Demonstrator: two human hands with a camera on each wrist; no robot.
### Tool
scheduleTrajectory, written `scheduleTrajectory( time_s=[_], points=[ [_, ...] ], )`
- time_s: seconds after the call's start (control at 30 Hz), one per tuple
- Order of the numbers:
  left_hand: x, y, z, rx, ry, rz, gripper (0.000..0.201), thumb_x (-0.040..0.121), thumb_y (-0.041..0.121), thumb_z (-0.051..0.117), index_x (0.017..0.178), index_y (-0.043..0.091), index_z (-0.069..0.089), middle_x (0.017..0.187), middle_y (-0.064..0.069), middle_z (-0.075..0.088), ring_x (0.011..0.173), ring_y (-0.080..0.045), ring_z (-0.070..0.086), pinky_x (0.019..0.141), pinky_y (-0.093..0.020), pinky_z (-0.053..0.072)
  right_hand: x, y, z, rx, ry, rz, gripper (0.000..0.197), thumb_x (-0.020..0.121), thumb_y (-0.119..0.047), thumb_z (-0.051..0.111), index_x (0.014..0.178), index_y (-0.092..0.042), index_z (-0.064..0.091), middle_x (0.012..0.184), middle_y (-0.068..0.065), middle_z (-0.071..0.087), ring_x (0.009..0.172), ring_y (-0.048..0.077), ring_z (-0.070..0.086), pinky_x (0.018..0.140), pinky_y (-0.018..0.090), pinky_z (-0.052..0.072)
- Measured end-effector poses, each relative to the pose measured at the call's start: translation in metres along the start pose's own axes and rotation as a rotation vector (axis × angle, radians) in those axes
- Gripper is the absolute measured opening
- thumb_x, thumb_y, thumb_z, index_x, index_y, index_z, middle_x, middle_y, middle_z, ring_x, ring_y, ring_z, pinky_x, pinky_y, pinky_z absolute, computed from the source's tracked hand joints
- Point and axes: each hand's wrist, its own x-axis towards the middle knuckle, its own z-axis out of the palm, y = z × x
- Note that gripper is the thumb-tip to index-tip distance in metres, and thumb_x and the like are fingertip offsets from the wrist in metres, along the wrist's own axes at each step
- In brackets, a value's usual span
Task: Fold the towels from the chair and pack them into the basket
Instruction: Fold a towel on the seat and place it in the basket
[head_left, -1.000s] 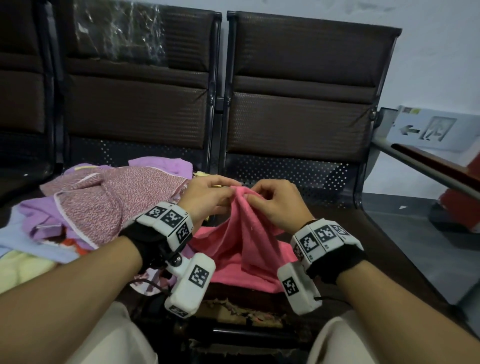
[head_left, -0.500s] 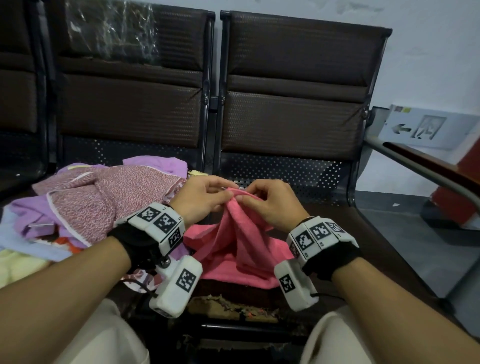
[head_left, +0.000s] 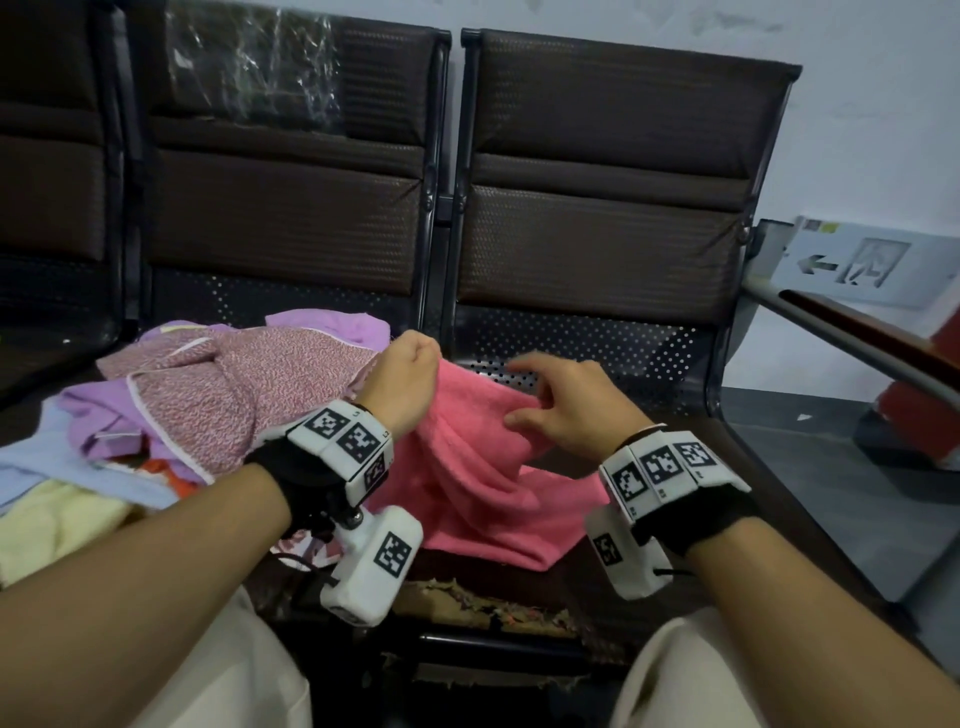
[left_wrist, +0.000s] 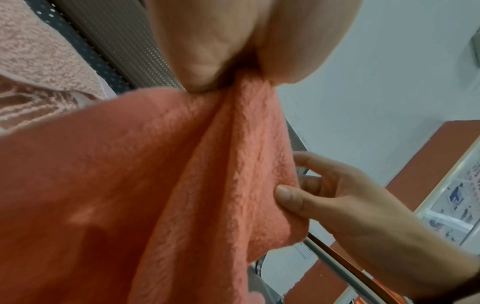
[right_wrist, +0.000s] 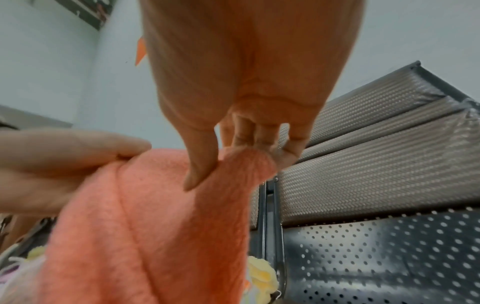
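Dark chairs (head_left: 597, 208) stand by a pale wall, and our pink towel (head_left: 483, 467) hangs over the seat, beside a pile of other towels (head_left: 218, 405). Our left hand (head_left: 405, 374) grips one bunched corner in curled fingers; our right hand (head_left: 566, 410) pinches the top edge, other fingers spread. We think it is soft, light and floppy, so corners are best to hold.

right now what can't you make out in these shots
- Basket: in no view.
- Left hand fingertips: head view shows only its back; left wrist view, the palm covers them.
- Pink towel lower edge: head view, hidden behind the wrist cameras.
- Towel pile: cut off at the head view's left edge.
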Motion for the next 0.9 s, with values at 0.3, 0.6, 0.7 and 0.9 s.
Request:
scheduleTrajectory(
  time_s=[0.3,0.6,0.7,0.9],
  points=[
    [-0.022,0.020,-0.013,0.375,-0.397,0.325,0.044,0.095,0.040,0.036,0.127,0.010,0.041,0.098,-0.001,0.052,0.084,-0.012,0.051,0.072,-0.018,0.038,-0.015,0.002,-0.016,-0.085,-0.057,0.046,0.007,0.084,-0.023,0.064,0.080,-0.017,0.061,0.085,-0.002,0.055,0.084,0.018,0.057,0.070,0.025,0.037],
    [-0.028,0.068,-0.043,0.539,-0.279,0.386,0.016,0.095,0.025,0.050,0.088,0.010,0.051,0.091,-0.007,0.042,0.083,-0.017,0.044,0.075,-0.026,0.032,-0.025,-0.048,-0.089,-0.061,0.168,0.090,0.033,0.076,0.001,0.048,0.086,-0.022,0.069,0.089,0.007,0.069,0.093,0.025,0.063,0.074,0.027,0.049],
    [-0.027,0.101,-0.061,0.556,-0.224,0.428,0.019,0.093,0.025,0.054,0.081,0.010,0.051,0.092,-0.008,0.040,0.084,-0.018,0.044,0.076,-0.024,0.031,-0.025,-0.071,-0.121,-0.090,0.202,0.097,0.035,0.075,-0.001,0.047,0.092,-0.018,0.073,0.094,0.010,0.070,0.095,0.024,0.063,0.073,0.024,0.046],
    [-0.012,0.154,-0.090,0.476,-0.142,0.451,0.017,0.096,0.019,0.050,0.102,0.008,0.062,0.092,-0.010,0.063,0.086,-0.025,0.059,0.072,-0.029,0.042,-0.017,-0.094,-0.169,0.133,0.506,0.125,0.013,0.079,-0.024,0.060,0.072,-0.026,0.070,0.068,-0.011,0.063,0.075,0.007,0.056,0.065,0.015,0.035]
  ],
)
